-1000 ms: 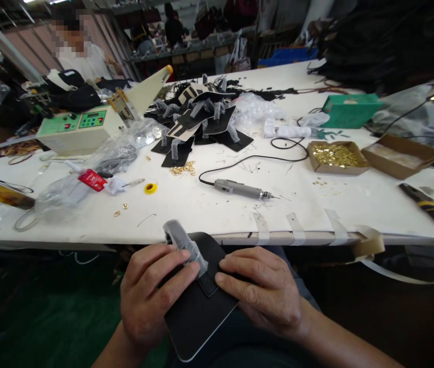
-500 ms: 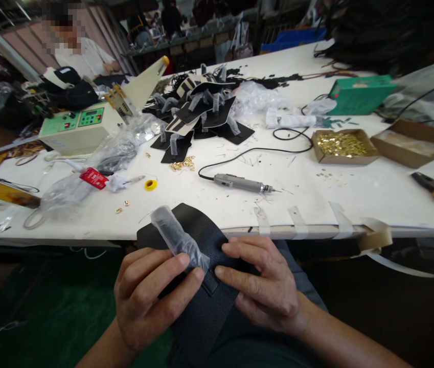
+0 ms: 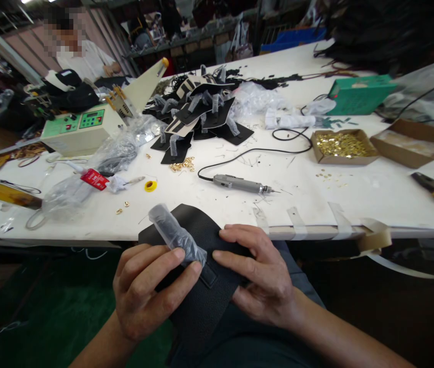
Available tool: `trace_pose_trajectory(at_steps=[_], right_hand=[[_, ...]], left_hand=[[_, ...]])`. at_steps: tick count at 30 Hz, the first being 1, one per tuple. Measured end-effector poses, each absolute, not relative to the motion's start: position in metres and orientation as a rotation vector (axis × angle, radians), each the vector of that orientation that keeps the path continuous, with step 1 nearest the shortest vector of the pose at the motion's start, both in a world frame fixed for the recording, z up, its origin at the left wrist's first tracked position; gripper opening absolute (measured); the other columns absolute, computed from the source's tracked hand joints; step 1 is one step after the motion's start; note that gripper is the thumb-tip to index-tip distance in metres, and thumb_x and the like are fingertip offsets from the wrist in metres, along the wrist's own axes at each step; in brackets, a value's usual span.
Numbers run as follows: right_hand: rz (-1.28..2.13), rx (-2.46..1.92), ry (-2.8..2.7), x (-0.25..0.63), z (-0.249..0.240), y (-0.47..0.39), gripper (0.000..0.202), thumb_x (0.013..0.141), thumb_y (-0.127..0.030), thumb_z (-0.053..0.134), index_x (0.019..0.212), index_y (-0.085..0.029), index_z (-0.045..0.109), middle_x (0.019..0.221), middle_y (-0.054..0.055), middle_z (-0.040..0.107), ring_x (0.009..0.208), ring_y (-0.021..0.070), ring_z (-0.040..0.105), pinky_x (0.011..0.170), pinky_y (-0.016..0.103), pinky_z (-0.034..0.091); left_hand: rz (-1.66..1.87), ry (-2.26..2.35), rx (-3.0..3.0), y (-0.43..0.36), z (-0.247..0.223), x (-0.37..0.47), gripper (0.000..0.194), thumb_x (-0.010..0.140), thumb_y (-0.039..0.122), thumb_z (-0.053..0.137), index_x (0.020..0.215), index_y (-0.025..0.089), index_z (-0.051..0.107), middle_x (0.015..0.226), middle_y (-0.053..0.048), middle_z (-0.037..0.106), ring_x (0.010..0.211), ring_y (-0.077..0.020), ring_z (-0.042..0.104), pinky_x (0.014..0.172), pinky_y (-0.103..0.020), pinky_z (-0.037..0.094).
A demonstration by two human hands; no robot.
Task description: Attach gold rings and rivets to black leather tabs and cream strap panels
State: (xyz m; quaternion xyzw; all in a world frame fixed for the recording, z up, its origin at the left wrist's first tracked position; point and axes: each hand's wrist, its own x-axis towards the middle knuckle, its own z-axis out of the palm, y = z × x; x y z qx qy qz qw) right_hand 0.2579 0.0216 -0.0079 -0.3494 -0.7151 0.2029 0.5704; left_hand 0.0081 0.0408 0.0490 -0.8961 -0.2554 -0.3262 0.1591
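Note:
A black leather panel lies over my lap, just in front of the table edge, with a small stitched tab on its face. Fixed on or resting against it is a piece wrapped in clear plastic film, slanting up to the left; what is inside is hidden. My left hand pinches the lower end of this wrapped piece between thumb and fingers. Gripping the panel's right side is my right hand, its fingers on top and its thumb partly out of sight underneath.
On the white table lie a grey electric screwdriver, a yellow tape roll, a red glue bottle and a pile of leather pieces. A box of gold-coloured parts is at right. Across the table sits a person.
My right hand has shifted slightly up and left along the panel, and its fingers have moved off the stitched tab. The wrapped piece has moved slightly with my left hand.

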Motion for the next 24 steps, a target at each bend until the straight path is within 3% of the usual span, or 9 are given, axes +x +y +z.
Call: trace_pose_trajectory(at_steps=[4, 6, 8, 13, 19, 24], right_hand=[[1.309, -0.799, -1.223, 0.253, -0.004, 0.025, 0.061, 0.091, -0.037, 0.07, 0.15, -0.031, 0.057, 0.144, 0.012, 0.064, 0.127, 0.0314, 0.066, 0.103, 0.049, 0.057], [1.654, -0.719, -0.957, 0.25, 0.002, 0.026, 0.073, 0.086, -0.05, 0.076, 0.153, -0.03, 0.054, 0.136, 0.012, 0.07, 0.117, 0.0321, 0.072, 0.097, 0.05, 0.06], [1.819, -0.707, -0.833, 0.244, 0.009, 0.027, 0.077, 0.079, -0.05, 0.085, 0.148, -0.03, 0.059, 0.126, 0.009, 0.075, 0.111, 0.0313, 0.074, 0.096, 0.048, 0.061], [1.759, -0.78, -0.817, 0.232, 0.02, 0.026, 0.056, 0.077, -0.039, 0.09, 0.128, -0.029, 0.072, 0.11, 0.002, 0.079, 0.104, 0.0268, 0.076, 0.093, 0.042, 0.063], [1.682, -0.829, -0.815, 0.229, 0.015, 0.025, 0.052, 0.077, -0.036, 0.091, 0.125, -0.029, 0.074, 0.114, 0.003, 0.079, 0.103, 0.0261, 0.076, 0.092, 0.042, 0.063], [1.65, -0.866, -0.826, 0.23, 0.012, 0.025, 0.051, 0.077, -0.036, 0.091, 0.124, -0.028, 0.074, 0.115, 0.003, 0.079, 0.102, 0.0261, 0.075, 0.09, 0.04, 0.063]], left_hand=[[-0.943, -0.76, -2.458, 0.046, 0.053, 0.008, 0.038, 0.084, 0.002, 0.077, 0.11, 0.03, 0.078, 0.11, -0.004, 0.064, 0.102, -0.0212, 0.065, 0.089, -0.037, 0.057], [-0.934, -0.757, -2.431, 0.048, 0.054, 0.01, 0.039, 0.083, 0.003, 0.079, 0.108, 0.032, 0.079, 0.105, -0.003, 0.065, 0.097, -0.0205, 0.065, 0.087, -0.037, 0.057], [-0.928, -0.746, -2.427, 0.049, 0.054, 0.012, 0.038, 0.083, 0.004, 0.079, 0.107, 0.033, 0.079, 0.101, -0.003, 0.066, 0.093, -0.0196, 0.065, 0.085, -0.036, 0.057], [-1.018, -0.795, -2.396, 0.05, 0.048, 0.013, 0.036, 0.083, 0.008, 0.081, 0.107, 0.034, 0.078, 0.099, -0.002, 0.064, 0.093, -0.0192, 0.065, 0.083, -0.035, 0.06], [-1.148, -0.89, -2.408, 0.049, 0.032, 0.01, 0.035, 0.08, 0.004, 0.083, 0.105, 0.027, 0.078, 0.117, -0.004, 0.062, 0.108, -0.0222, 0.065, 0.091, -0.038, 0.06], [-1.274, -1.028, -2.434, 0.045, 0.019, 0.007, 0.049, 0.078, 0.0, 0.082, 0.115, 0.032, 0.076, 0.128, -0.005, 0.06, 0.113, -0.0252, 0.067, 0.091, -0.042, 0.061]])
